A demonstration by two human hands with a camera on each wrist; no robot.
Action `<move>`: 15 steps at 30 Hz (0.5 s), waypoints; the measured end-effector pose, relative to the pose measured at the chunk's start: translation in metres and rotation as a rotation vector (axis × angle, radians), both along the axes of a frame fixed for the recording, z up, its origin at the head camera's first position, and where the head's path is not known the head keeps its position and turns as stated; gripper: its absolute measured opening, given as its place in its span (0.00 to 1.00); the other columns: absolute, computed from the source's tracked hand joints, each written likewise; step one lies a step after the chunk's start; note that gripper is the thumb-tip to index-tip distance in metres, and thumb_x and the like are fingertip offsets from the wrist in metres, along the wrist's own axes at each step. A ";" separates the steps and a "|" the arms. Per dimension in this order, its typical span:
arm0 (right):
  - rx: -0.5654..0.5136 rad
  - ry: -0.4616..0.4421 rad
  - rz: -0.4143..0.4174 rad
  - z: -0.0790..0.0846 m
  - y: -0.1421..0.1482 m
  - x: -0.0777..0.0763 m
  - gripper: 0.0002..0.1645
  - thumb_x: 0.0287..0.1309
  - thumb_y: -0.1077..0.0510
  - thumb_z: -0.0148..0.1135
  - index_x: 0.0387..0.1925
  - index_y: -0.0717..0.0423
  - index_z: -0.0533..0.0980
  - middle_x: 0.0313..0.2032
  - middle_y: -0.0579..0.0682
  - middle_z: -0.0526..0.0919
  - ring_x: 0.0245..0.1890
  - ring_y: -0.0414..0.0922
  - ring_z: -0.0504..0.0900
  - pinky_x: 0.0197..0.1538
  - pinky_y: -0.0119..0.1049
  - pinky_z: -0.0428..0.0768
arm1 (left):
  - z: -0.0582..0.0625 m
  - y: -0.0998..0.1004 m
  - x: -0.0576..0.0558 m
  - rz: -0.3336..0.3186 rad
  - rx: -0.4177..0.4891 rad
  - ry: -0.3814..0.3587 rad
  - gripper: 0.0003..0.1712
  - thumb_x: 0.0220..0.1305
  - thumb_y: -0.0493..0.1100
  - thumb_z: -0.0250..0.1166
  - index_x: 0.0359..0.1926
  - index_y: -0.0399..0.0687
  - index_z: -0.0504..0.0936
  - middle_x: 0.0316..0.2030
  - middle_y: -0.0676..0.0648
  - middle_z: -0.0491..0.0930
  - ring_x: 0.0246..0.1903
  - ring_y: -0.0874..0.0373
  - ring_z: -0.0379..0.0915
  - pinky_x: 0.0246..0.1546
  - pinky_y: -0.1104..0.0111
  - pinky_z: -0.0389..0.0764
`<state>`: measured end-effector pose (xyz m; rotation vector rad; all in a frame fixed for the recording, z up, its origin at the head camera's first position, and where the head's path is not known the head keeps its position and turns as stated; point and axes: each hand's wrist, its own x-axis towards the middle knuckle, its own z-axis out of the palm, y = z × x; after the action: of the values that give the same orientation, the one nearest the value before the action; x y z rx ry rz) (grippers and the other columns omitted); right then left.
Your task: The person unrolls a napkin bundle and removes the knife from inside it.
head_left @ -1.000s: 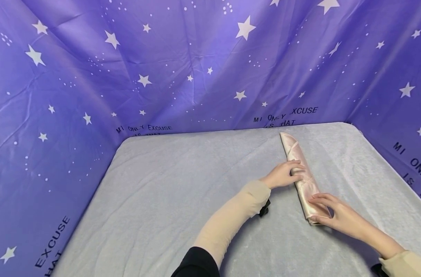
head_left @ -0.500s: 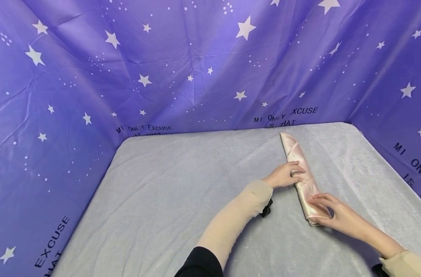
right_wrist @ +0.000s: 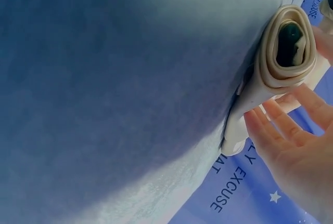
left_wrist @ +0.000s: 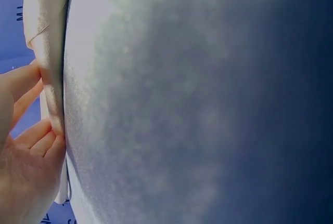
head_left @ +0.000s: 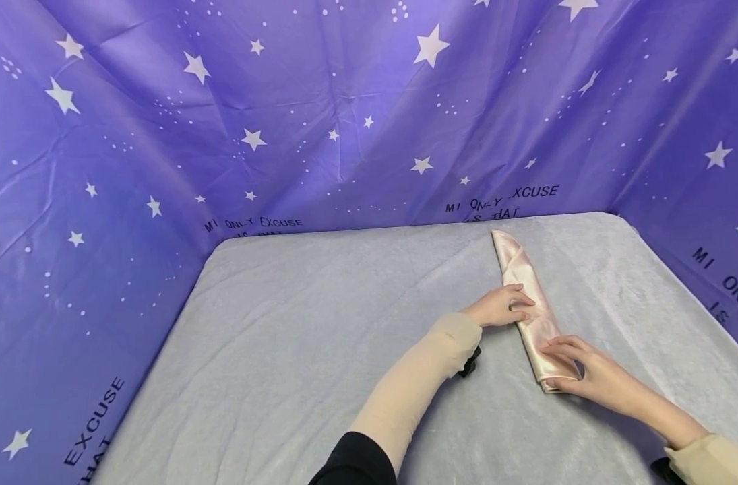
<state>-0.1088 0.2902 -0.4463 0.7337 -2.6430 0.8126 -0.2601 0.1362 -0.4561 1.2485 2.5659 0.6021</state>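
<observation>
A pale pink satin cloth (head_left: 520, 269), rolled into a long tapering bundle, lies on the right part of the grey surface. My left hand (head_left: 496, 306) holds the middle of the roll, thumb and fingers spread apart along it. At the near end my right hand (head_left: 599, 377) grips it, thumb by the end and fingers over the top. In the right wrist view the cloth roll (right_wrist: 263, 73) shows its coiled layers, with a dark greenish core (right_wrist: 289, 42) inside. The left wrist view has the fingers of my left hand (left_wrist: 31, 172) against the edge of the cloth (left_wrist: 49, 39).
Grey plush fabric (head_left: 314, 337) covers the table. Purple curtains (head_left: 344, 81) with white stars and black lettering hang behind it and along both sides. A black strap (head_left: 468, 364) sits at the left wrist.
The left forearm has shifted slightly to the right. Both hands stay on the rolled cloth, which lies where it was.
</observation>
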 end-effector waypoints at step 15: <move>0.027 0.072 -0.053 -0.002 -0.002 -0.002 0.24 0.27 0.59 0.75 0.35 0.60 0.79 0.37 0.52 0.78 0.40 0.35 0.73 0.46 0.10 0.56 | 0.006 -0.003 0.003 0.026 -0.017 -0.030 0.19 0.60 0.49 0.56 0.52 0.54 0.75 0.63 0.50 0.58 0.61 0.64 0.54 0.56 0.82 0.52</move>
<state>-0.1104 0.2879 -0.4478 0.6840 -2.6019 0.7242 -0.2570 0.1332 -0.4501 1.1938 2.5612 0.5987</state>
